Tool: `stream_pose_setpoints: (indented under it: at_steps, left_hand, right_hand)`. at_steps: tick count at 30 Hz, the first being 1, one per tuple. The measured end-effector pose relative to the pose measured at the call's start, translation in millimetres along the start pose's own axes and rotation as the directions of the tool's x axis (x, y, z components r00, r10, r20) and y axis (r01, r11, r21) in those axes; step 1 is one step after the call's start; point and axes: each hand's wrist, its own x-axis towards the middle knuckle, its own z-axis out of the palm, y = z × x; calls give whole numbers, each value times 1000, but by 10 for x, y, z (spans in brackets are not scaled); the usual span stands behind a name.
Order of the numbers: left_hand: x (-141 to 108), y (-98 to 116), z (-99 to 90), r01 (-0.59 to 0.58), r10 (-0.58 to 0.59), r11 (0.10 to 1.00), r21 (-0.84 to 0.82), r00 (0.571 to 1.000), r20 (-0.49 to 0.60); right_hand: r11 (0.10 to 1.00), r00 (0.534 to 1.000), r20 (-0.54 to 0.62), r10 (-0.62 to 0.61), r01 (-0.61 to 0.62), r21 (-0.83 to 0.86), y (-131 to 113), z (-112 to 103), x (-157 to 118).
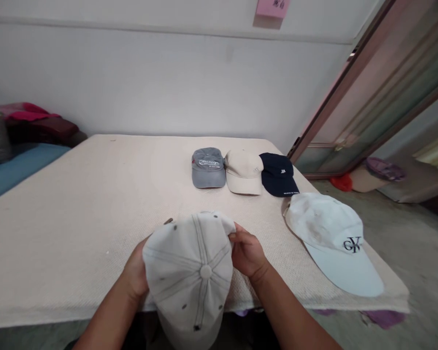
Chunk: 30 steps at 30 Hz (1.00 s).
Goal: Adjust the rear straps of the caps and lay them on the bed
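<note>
Between my two hands I hold a cream baseball cap [182, 262], its crown up and its brim pointing down toward me past the table's front edge. My left hand [136, 267] grips the cap's left side, with most of its fingers hidden behind the fabric. On the other side, my right hand [248, 250] pinches the rim near the back of the crown. To the right lies a white cap [324, 223] with dark letters. Farther back, a grey cap [208, 167], a beige cap [244, 171] and a navy cap [279, 174] sit side by side.
A cream cloth covers the table [76, 218]. Behind it stands a white wall [149, 82] with a pink note [272, 8]. Folded fabric [32, 116] lies at the far left. A framed glass door [365, 97] and a bag-like bundle [372, 175] are on the right.
</note>
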Motion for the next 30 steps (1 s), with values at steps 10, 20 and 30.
stream_pose_setpoints:
  at_steps: [10, 20, 30]
  left_hand:
    - [-144, 72, 12, -92, 111, 990, 107, 975, -192]
    - [-137, -91, 118, -73, 40, 910, 408, 995, 90]
    - [14, -169, 158, -57, 82, 841, 538, 996, -23]
  right_hand:
    - [980, 975, 122, 187, -177, -92, -72, -56, -51]
    - [968, 974, 138, 177, -147, -205, -161, -33, -58]
    - [976, 999, -29, -20, 13, -216, -184, -52, 41]
